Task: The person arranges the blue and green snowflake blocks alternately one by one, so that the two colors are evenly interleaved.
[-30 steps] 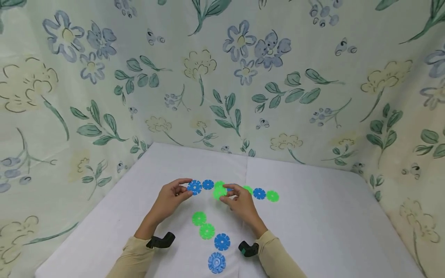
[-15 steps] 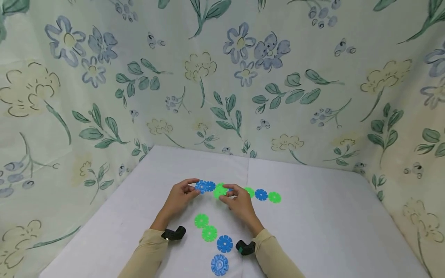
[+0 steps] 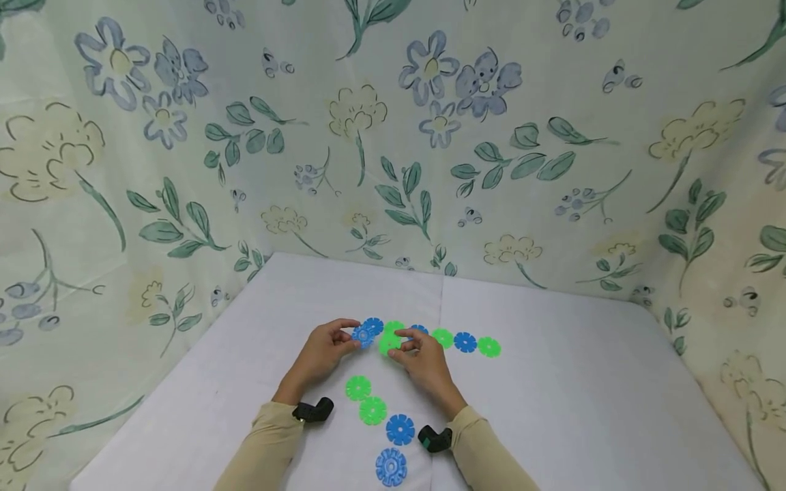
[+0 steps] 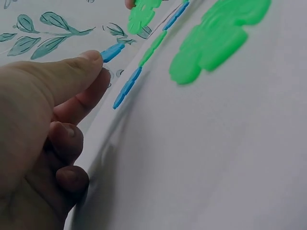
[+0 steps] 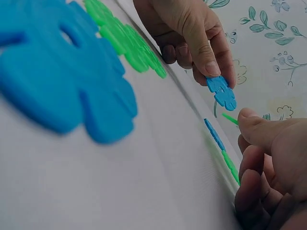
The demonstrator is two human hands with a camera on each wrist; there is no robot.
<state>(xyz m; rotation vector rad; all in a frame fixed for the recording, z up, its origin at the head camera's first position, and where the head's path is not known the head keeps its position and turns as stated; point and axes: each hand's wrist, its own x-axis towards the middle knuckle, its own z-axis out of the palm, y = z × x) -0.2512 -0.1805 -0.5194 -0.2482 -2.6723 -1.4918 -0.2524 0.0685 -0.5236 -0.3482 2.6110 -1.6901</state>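
Observation:
My left hand (image 3: pixel 323 349) pinches a blue notched plastic disc (image 3: pixel 364 335) between thumb and fingertips. In the left wrist view this disc (image 4: pixel 113 52) is edge-on and raised off the table. A green notched disc (image 3: pixel 389 344) is pinched by my right hand (image 3: pixel 426 363); its fingers cover part of it. Behind the held discs lies a row on the cloth: a blue disc (image 3: pixel 373 325), a green disc (image 3: pixel 394 326), a partly hidden blue disc (image 3: pixel 419 329), then a green (image 3: pixel 442 338), a blue (image 3: pixel 464 342) and a green disc (image 3: pixel 489 346).
Closer to me, two green discs (image 3: pixel 359 388) and two blue discs (image 3: pixel 400 429) lie loosely between my forearms. A white cloth (image 3: pixel 552 395) covers the table. Floral curtains (image 3: pixel 344 157) stand behind it and at both sides. Black cameras (image 3: pixel 314 410) sit on the wrists.
My left hand has moved right with the blue disc, which now overlaps the row's leftmost blue disc in the head view. My right hand has stayed nearly still with the green disc.

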